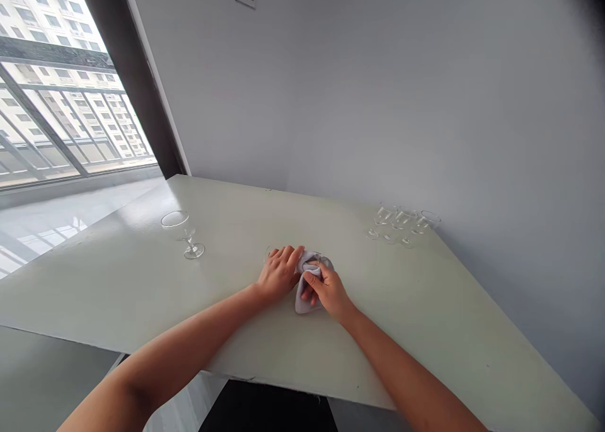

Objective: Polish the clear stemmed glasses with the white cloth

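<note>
Pale table: one lone glass, one glass cluster; left grip around held glass, right grip pinching one cloth.

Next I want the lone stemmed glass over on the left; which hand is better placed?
Probably left: the left hand is nearer the lone glass; the right hand sits farther across, holding the grey cloth. Both look occupied.

The person's right grip pinches a pale lilac cloth against a mostly hidden drinking glass, which the left grip holds over the counter. A lone stemmed glass stands upright at left; clustered stemmed glasses stand far right, near the grey wall. A window shows far left.
</note>
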